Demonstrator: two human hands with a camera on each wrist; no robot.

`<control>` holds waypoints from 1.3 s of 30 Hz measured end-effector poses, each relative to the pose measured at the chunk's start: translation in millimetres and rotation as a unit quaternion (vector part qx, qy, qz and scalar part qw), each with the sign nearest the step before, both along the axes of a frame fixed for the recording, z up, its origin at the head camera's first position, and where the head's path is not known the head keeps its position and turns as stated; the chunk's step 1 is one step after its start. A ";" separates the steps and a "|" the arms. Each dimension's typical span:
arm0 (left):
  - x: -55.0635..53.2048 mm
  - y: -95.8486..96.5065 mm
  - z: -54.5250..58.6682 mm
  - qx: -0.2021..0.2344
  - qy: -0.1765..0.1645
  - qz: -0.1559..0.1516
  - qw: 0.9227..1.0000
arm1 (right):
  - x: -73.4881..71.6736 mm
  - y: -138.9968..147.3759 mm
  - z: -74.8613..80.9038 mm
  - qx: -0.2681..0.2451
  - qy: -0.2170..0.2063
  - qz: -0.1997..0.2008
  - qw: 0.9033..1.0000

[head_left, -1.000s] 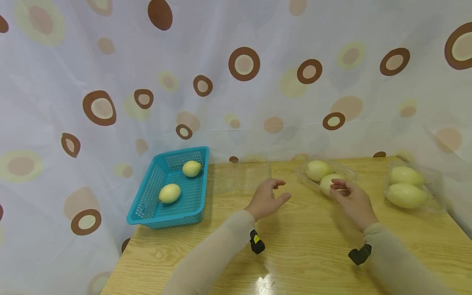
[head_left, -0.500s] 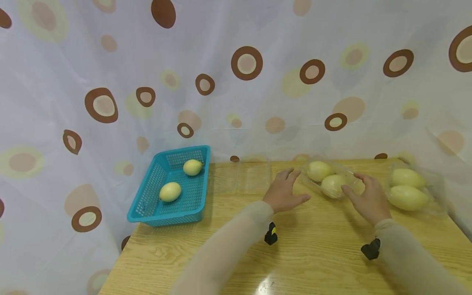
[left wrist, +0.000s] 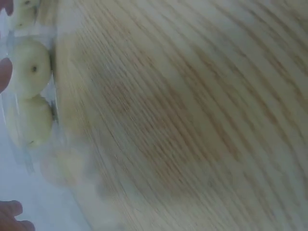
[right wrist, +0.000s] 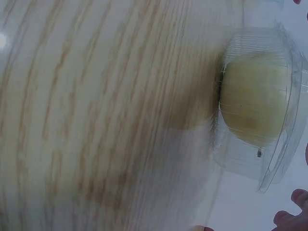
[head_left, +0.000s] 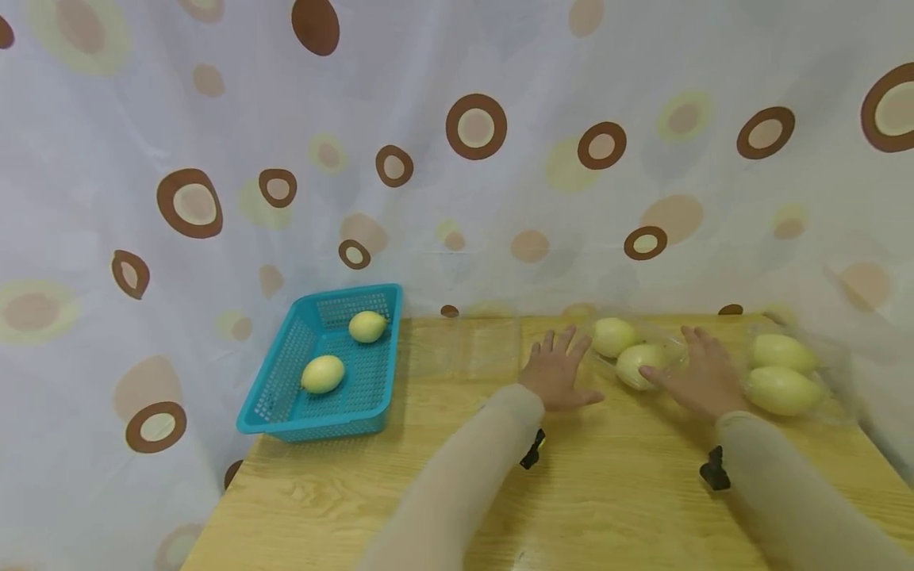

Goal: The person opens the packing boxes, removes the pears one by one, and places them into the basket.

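A clear plastic clamshell box (head_left: 674, 349) at the table's back holds two pale yellow oval melon-like fruits (head_left: 640, 366). Left of it my left hand (head_left: 558, 373) is spread, fingers straight and thumb pointing right, with a gap to the box. My right hand (head_left: 703, 377) hovers at the box's right front with its thumb near the front fruit; whether it touches cannot be told. In the left wrist view the fruits (left wrist: 31, 67) sit at the far left beyond a few fingertips. The right wrist view shows a clear box (right wrist: 240, 166) around one visible fruit (right wrist: 255, 98).
A blue mesh basket (head_left: 385, 396) with two yellow fruits (head_left: 323, 373) stands at the left. Another clear box with two fruits (head_left: 784, 390) lies at the right. Faint clear boxes (head_left: 489, 349) stand behind the left hand. A patterned curtain (head_left: 528, 190) hangs behind the wooden table (head_left: 607, 492).
Both hands have moved right, and the left also forward, nearing the middle box. The left fingers have spread wider. The right hand has shifted from over the front fruit to the box's right side.
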State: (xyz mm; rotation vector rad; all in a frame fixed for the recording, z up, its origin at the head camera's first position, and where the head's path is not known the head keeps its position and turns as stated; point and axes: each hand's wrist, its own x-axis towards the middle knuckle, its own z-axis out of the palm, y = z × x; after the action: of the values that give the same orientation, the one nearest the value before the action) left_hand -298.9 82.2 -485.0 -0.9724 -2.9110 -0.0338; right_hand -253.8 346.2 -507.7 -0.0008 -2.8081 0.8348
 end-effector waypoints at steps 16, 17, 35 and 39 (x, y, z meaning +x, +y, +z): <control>-2.8 19.3 -15.7 -0.035 -0.024 0.002 0.999 | -4.9 -13.0 -7.1 0.018 -0.010 0.038 0.999; -2.1 21.2 -15.2 -0.040 -0.027 0.000 0.999 | -4.8 -12.8 -7.9 0.012 -0.016 0.039 0.999; -5.7 27.4 -24.3 -0.008 -0.060 -0.024 0.998 | -10.7 -5.6 -21.6 -0.008 -0.033 0.026 0.999; -3.5 28.2 -23.3 -0.002 -0.059 -0.023 0.998 | -10.4 -4.1 -20.3 -0.006 -0.031 0.024 0.999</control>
State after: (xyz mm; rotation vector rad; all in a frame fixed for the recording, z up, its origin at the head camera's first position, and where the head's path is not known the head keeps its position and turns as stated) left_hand -302.5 110.4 -508.3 -1.0745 -2.9956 -0.0921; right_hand -264.2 342.1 -528.0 0.0407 -2.8716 0.8761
